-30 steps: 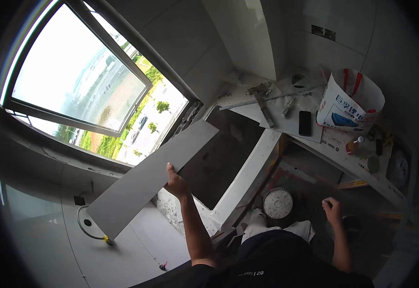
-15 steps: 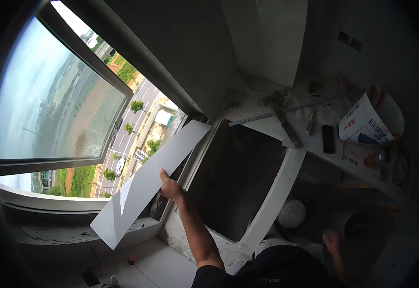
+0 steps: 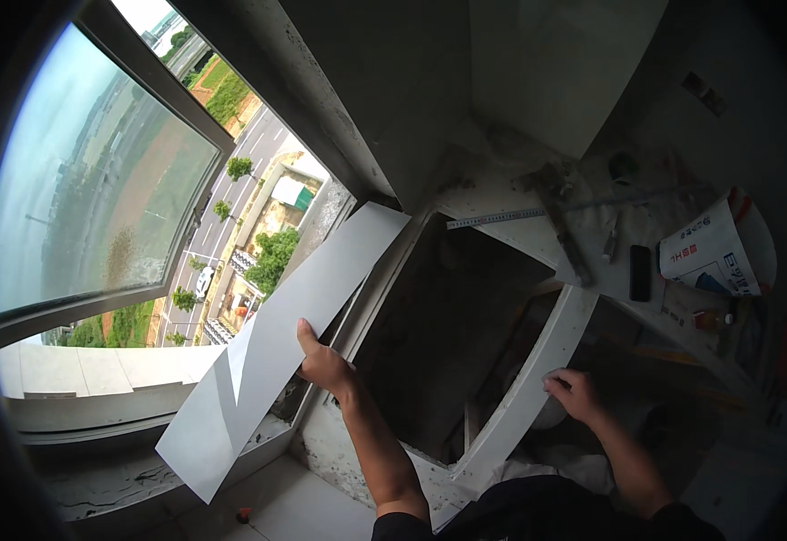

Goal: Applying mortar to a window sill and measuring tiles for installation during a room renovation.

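My left hand (image 3: 326, 367) is closed on the near edge of a long white strip panel (image 3: 299, 275), thumb lying across its top face. The panel slants from the window corner down toward the lower left, over the sill. To the right, my right hand (image 3: 575, 395) is over the narrow white ledge (image 3: 538, 365) beside the dark rectangular opening (image 3: 447, 316). Its fingers are curled together; anything between them is too small to make out. Whether it touches the ledge I cannot tell.
An open window (image 3: 105, 189) stands at the left, with a road far below. On the far-right counter lie a metal ruler (image 3: 501, 219), a long-handled tool (image 3: 566, 239), a dark phone (image 3: 640, 273) and a white printed bag (image 3: 709, 248). A small bottle (image 3: 711, 319) is nearby.
My right hand has come up and left from the lower right to the narrow ledge. My left hand still grips the panel, whose near end sits slightly lower in view. The view has shifted.
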### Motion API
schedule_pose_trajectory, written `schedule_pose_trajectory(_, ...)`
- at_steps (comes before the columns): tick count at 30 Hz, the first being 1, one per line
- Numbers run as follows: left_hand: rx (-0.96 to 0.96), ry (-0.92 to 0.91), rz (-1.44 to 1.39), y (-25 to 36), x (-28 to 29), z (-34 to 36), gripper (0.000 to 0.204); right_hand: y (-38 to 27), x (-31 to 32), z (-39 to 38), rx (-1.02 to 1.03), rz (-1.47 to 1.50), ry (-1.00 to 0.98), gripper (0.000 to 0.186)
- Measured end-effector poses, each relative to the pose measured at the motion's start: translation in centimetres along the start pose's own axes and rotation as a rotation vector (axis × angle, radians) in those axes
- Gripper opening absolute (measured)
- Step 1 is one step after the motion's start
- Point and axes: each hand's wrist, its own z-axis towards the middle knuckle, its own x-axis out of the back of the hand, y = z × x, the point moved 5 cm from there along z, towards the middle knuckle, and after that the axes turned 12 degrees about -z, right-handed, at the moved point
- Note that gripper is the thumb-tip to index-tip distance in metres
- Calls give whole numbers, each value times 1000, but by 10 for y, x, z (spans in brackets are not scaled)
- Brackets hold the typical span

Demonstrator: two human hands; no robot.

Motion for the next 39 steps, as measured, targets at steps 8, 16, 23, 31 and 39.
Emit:
schedule_pose_trajectory(8,94,105,-12,1,3,-2,43,-157,-167,269,-62,884,-376,57)
schedule_pose_trajectory(16,119,92,18,-3,6,8,46,-215,-215,355,-52,1178,-196,41)
schedule_pose_trajectory(23,155,85,45,4,-16,16,46,-219,-235,384,-15,1207,-199,31)
schedule_pose_trajectory(31,150,64,-11,-16,-4,36,46,-223,-239,400,-5,1182,-194,31)
schedule_pose_trajectory(39,139,86,34,-18,-1,34,45,-224,-237,395,-25,1202,-221,32)
